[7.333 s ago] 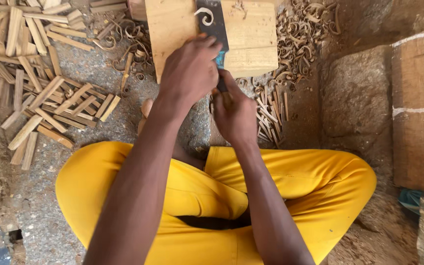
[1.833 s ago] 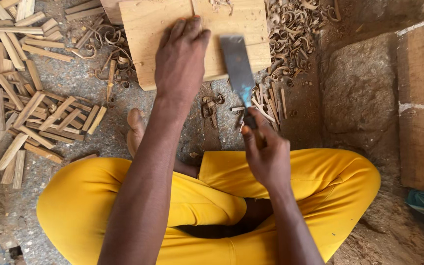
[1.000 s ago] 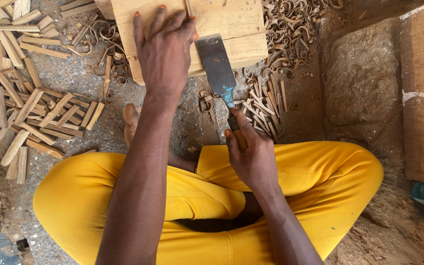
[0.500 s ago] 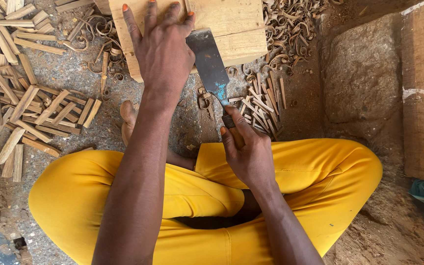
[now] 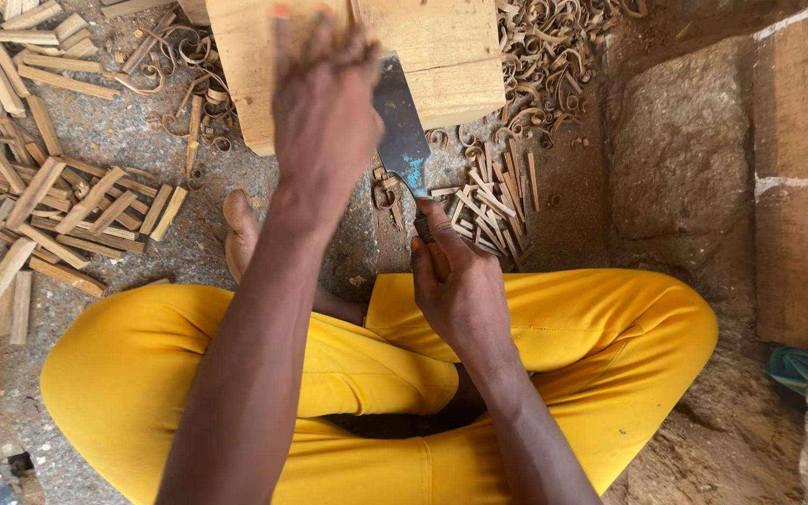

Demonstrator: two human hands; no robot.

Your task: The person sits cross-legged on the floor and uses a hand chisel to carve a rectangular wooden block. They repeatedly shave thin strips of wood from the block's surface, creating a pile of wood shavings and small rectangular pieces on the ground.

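On the wooden block (image 5: 441, 56), right hand (image 5: 460, 290) grips a cleaver (image 5: 402, 131).

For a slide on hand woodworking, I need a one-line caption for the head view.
Seated cross-legged, left hand over a wooden block, right hand gripping a broad blade among shavings.

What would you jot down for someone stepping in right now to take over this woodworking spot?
Left hand: spread over the wooden block, blurred.
Right hand: grips the handle of the broad blade, which lies against the block's near edge.
Split sticks are piled to the left; thinner slivers and curled shavings lie to the right.
Done: many sticks cut.
Left: the block is mostly whole.
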